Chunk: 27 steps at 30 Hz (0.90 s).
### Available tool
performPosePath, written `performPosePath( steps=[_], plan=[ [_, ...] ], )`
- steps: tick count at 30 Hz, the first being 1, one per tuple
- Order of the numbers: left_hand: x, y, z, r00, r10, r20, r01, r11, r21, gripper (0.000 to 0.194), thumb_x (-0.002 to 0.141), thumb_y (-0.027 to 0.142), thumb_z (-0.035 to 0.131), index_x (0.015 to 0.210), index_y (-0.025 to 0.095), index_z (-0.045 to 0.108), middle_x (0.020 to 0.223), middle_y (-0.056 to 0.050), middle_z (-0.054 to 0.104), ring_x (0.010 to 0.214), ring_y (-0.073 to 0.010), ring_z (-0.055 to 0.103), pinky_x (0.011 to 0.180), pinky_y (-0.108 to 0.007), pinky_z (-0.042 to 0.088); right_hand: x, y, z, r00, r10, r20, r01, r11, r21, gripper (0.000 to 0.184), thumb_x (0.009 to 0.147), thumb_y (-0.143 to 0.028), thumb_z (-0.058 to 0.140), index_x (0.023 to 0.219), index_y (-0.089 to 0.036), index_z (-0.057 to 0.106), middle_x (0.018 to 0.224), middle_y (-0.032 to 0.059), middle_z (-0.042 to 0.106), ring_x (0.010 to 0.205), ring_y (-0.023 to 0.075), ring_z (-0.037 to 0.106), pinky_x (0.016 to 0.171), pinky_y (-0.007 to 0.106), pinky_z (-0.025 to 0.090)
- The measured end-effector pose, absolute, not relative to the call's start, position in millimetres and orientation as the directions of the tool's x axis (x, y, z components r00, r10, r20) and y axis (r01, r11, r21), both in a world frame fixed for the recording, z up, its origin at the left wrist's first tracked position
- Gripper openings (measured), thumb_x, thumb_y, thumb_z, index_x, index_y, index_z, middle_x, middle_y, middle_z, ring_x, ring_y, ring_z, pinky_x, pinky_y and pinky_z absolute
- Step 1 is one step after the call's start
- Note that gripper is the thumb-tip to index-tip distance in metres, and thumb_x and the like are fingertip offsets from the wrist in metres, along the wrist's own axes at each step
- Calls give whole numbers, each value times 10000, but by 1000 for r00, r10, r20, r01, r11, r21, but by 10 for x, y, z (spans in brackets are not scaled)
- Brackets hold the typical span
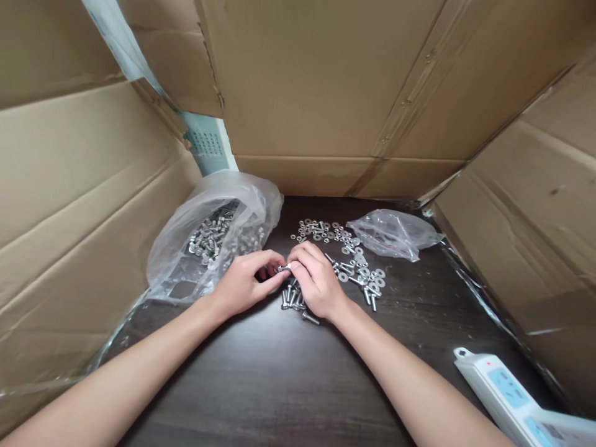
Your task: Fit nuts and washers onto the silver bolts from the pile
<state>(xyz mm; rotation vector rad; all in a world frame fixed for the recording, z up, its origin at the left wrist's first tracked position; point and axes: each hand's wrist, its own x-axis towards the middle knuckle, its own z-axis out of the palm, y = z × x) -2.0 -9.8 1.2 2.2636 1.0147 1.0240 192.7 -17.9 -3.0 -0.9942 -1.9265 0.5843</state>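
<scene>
My left hand point(242, 282) and my right hand point(317, 282) meet over the middle of the dark table, fingertips almost touching. Pinched between them is a small metal bolt point(284, 268), largely covered by the fingers; whether a nut or washer is on it I cannot tell. Just below the hands lies a small pile of bolts point(293, 298), with one loose bolt point(311, 318) nearer to me. Beyond and to the right of my right hand, flat washers point(380, 273), nuts and more bolts point(374, 302) are scattered.
On the left stands an open clear plastic bag point(162, 261) holding many bolts point(209, 236). A crumpled clear bag point(395, 233) lies at the back right. Cardboard walls point(326, 81) surround the dark table point(261, 385). A white power strip point(507, 385) sits at the front right.
</scene>
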Motion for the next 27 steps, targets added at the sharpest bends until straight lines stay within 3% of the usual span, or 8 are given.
performPosePath(
  steps=[10,14,19,24,27],
  plan=[
    [-29,-81,2,410,803,433,455,-591,665,91,931,265,710,953,180,685,755,26,702,643,-106,638,625,-191,517,1934,-186,-40,-219,765,606,355,641,-680,169,875,-116,462,868,-203,607,962,69,586,943,225,587,858,397,499],
    [-19,-82,24,393,805,445,461,-591,661,75,923,245,720,941,179,687,746,31,701,637,-101,637,611,-176,515,1925,-165,-73,-244,784,571,420,616,-667,318,837,-101,465,1068,-191,664,1096,101,612,1048,250,601,917,428,520],
    [-14,-84,40,396,804,443,473,-592,652,71,931,248,709,939,181,687,741,32,699,640,-103,638,614,-176,513,1912,-166,-81,-182,759,625,410,636,-654,250,840,-82,482,921,-212,680,1028,78,623,993,233,620,896,413,533],
    [-14,-76,32,379,817,436,485,-576,658,101,935,280,704,932,181,686,731,31,697,620,-105,632,610,-184,510,1902,-169,-66,-189,782,594,421,611,-670,303,809,-65,484,1014,-207,656,1042,78,617,980,223,617,843,381,541],
    [-16,-79,30,377,818,434,490,-574,656,109,939,290,695,922,182,686,725,32,697,618,-106,631,615,-187,509,1896,-167,-67,-198,783,589,421,611,-671,271,816,-62,484,965,-207,659,1029,75,614,973,216,619,837,373,541]
  ],
)
